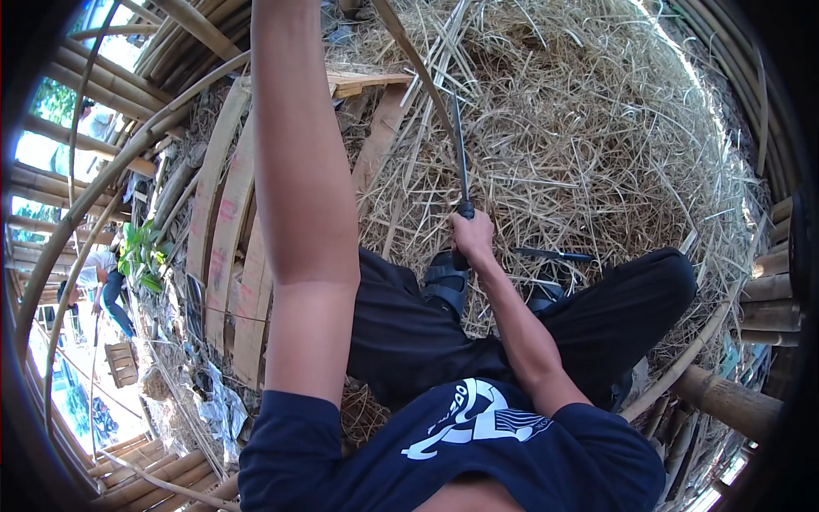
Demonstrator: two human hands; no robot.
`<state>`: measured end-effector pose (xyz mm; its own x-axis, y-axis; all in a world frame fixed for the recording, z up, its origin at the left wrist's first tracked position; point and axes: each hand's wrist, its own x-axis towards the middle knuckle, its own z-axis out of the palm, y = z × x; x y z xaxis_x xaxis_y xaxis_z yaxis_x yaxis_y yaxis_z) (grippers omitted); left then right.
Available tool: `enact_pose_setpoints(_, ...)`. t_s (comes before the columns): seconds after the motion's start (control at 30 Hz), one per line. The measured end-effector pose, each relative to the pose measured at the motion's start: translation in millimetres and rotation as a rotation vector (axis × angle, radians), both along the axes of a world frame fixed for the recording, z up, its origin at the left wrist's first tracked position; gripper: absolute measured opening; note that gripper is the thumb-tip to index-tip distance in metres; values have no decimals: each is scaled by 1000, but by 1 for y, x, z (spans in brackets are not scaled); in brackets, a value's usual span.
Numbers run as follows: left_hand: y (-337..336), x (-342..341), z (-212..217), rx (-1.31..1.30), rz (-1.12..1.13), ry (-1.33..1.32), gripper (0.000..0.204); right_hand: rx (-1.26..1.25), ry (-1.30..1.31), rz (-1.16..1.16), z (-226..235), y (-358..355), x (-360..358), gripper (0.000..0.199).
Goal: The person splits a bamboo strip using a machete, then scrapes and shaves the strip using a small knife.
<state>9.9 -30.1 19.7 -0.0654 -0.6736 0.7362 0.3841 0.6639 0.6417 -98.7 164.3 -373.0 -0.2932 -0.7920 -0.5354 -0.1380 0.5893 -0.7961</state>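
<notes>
bamboo poles [94,81]: stacked along the far left, and a person stands out beyond them by a green plant [141,252]
wooden slats [230,230]: curved planks lying flat just left of the raised arm
left hand: the forearm goes straight up and out of the top edge, so the hand is out of view and I can't tell what the fingers are doing
bamboo strip [409,55]: long thin split piece running down from the top toward the knife; looks springy and light, and my guess is the split edges are sharp, so best held well above the blade
knife [461,158]: long dark blade pointing up and away, lying along the strip; stiff, sharp, only safe to take by the handle
right hand [472,235]: fingers wrapped fully closed round the knife handle, just above the sandalled foot [445,282]
second blade [554,254]: lying loose on the shavings by the right knee
shavings pile [597,128]: dry straw-coloured heap filling the whole right side, soft and loose
</notes>
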Motion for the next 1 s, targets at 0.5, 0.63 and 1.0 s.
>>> enact_pose_setpoints(0.5,2,14,-4,43,-146,11,63,184,-11,55,-17,5,-14,22)
enact_pose_setpoints(0.63,0,-2,-4,24,-136,31,63,142,-341,-143,-19,-2,-12,13)
enact_pose_setpoints(1.0,-6,-5,3,-23,-152,7,62,-128,57,-1,-8,8,-1,22)
